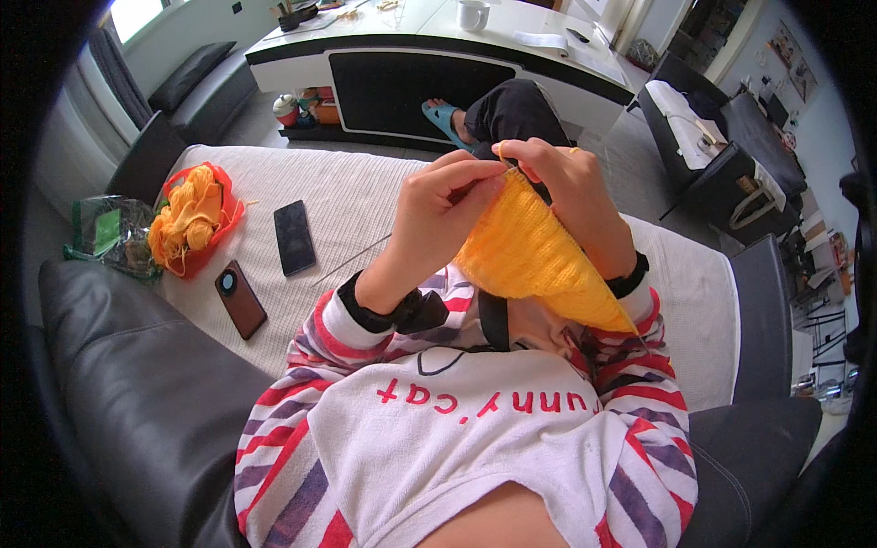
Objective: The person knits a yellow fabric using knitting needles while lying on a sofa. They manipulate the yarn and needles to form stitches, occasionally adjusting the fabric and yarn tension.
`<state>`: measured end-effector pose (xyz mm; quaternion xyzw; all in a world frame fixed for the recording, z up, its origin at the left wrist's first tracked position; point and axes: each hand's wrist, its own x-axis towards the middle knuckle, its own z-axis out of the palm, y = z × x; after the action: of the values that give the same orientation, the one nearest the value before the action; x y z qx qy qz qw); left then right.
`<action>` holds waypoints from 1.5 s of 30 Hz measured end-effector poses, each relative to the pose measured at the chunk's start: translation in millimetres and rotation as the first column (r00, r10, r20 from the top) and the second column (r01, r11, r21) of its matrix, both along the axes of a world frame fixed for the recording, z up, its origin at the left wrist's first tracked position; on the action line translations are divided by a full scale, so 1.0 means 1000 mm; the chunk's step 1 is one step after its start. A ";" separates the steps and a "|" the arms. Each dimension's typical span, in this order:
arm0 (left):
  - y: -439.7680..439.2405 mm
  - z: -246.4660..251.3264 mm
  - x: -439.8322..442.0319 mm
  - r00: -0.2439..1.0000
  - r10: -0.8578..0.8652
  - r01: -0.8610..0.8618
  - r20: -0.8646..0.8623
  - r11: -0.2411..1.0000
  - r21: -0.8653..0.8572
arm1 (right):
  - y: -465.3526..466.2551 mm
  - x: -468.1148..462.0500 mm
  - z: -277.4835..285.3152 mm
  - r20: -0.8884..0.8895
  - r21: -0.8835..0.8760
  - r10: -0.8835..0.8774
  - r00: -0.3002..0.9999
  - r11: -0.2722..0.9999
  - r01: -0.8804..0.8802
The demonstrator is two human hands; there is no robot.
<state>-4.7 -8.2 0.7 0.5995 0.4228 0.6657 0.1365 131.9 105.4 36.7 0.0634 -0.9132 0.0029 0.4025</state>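
Observation:
A piece of yellow knitting [527, 250] hangs between my hands, its right edge running along a thin needle whose end sticks out at the lower right. My left hand [438, 205] pinches the work's top corner; a long thin metal knitting needle [353, 260] runs out from beneath it towards the lower left. Close beside it, my right hand [565, 181] grips the upper right edge of the work, with yellow yarn looped at its raised index finger. The fingers partly hide the needle tips. On the sofa at left, a red plastic bag [229, 222] holds yellow yarn [195, 212].
A black phone [294, 238] and a brown-backed phone [241, 299] lie on the white sofa cover [342, 185]. A clear plastic bag [109, 236] sits beside the yarn. Beyond stands a white-topped table [418, 38] with a white mug [473, 15]; a blue slipper [442, 122] is near its base.

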 end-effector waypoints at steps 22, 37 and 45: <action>-0.010 0.009 -0.008 0.957 -0.172 0.201 0.233 0.974 -0.105 | -0.009 0.025 -0.021 -0.181 0.222 0.023 0.983 0.975 0.018; -0.005 0.006 -0.011 0.982 -0.166 0.172 0.085 0.982 -0.076 | -0.010 0.026 -0.024 -0.175 0.201 -0.016 0.984 0.978 0.052; -0.008 0.011 -0.007 0.977 -0.146 0.161 0.158 0.983 -0.087 | -0.015 0.028 -0.020 -0.111 0.150 -0.005 0.994 0.988 0.022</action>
<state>-11.5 -16.4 11.5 0.5709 0.3962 0.6746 0.2489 159.4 90.8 17.0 0.0876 -0.8875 -0.0724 0.4466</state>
